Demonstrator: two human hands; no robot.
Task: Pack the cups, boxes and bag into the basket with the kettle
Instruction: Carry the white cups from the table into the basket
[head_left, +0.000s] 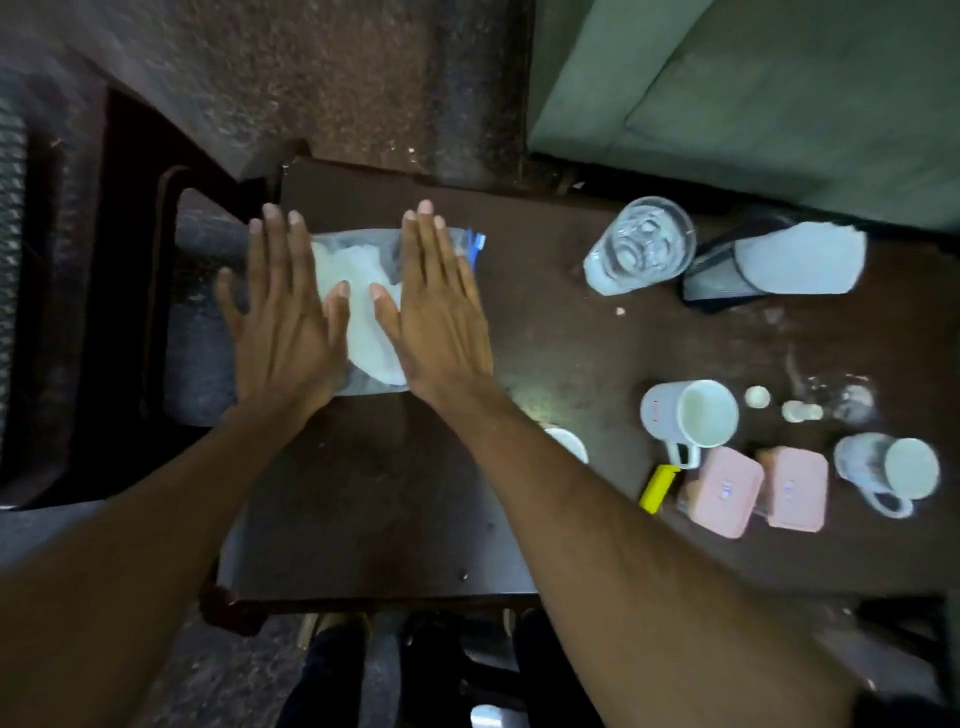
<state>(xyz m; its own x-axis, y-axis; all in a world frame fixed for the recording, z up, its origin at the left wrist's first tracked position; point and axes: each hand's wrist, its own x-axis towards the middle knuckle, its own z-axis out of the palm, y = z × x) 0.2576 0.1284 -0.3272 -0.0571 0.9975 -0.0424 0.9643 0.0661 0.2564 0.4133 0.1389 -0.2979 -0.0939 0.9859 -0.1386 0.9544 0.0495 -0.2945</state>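
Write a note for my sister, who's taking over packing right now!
Both hands, left and right, lie open and flat on the clear zip bag at the table's left end.
Two white mugs and two pink boxes sit on the table to the right.
I cannot pick out a basket or kettle.
Nothing looks packed yet; everything is left.

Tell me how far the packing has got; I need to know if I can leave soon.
Nothing looks packed yet. In hand: both the left hand and right hand lie flat, pressing the clear zip bag on the table. Left: the two mugs and two pink boxes sit loose at the right. I cannot make out a basket for certain.
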